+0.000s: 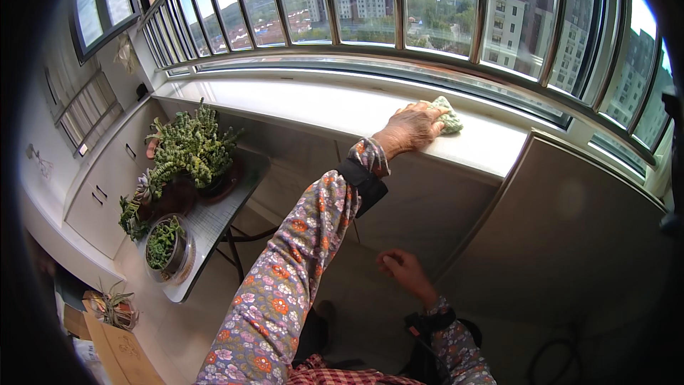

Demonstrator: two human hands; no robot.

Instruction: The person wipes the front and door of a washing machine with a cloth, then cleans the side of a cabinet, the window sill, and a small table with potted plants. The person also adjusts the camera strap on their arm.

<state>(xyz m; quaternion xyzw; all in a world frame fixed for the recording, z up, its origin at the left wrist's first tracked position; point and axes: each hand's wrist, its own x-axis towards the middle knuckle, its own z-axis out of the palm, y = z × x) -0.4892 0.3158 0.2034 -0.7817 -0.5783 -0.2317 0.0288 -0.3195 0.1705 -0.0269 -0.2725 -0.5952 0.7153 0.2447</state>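
My left hand (410,130) presses a light green cloth (449,115) onto the white windowsill (306,105), near the sill's right end. Its fingers lie over the cloth's left side, and the crumpled rest sticks out beyond them. The left arm stretches across in a flowered sleeve with a black band at the wrist. Lower down, in shadow, my right hand (405,271) hangs in front of the cabinet below the sill. Its fingers are loosely curled in, and I see nothing in them. A dark band circles that wrist too.
Metal bars (399,3) run along the window behind the sill. Potted succulents (196,146) stand on a small table (246,171) to the left. A large grey panel (570,221) rises at the right. A cardboard box (121,349) and a spiky plant (114,306) are at the lower left.
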